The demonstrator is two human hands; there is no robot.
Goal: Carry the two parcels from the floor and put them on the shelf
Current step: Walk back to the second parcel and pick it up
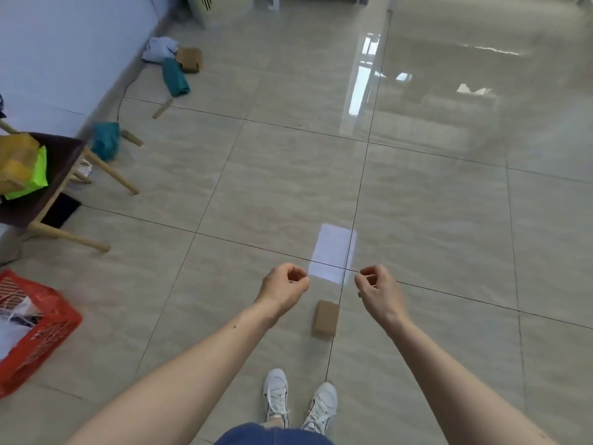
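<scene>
- The glossy beige tiled floor [433, 194] with thin dark grout lines fills most of my view, and window light reflects off it at upper right.
- At the left edge I see a dark-topped table with pale wooden legs [57, 175]; a crumpled yellow-brown bag [16, 165] and a neon green piece [37, 175] lie on its top.
- A red plastic lattice crate [48, 329] sits at lower left, with white material inside.
- My two bare forearms reach forward over the floor. My left hand [284, 285] has its fingers curled in, thumb against forefinger, and I can make out nothing in it.
- My right hand [377, 285] is curled the same way, fingertips drawn toward the thumb; I can't tell whether anything thin is pinched there.
- A flat white rectangular parcel [333, 252] lies on the floor, appearing just beyond and between my hands.
- A small brown cardboard box parcel [325, 319] lies on the floor nearer to me, in front of my white lace-up sneakers [300, 403].
- Far off by the left wall lie a teal wrapped bundle [175, 77], a pale blue crumpled cloth [160, 49] and a brown paper package [191, 59], close together.
- Another teal bundle [106, 139] sits near the table, with a small tan block [131, 138] just beside it and a thin tan stick [162, 109] farther out.
</scene>
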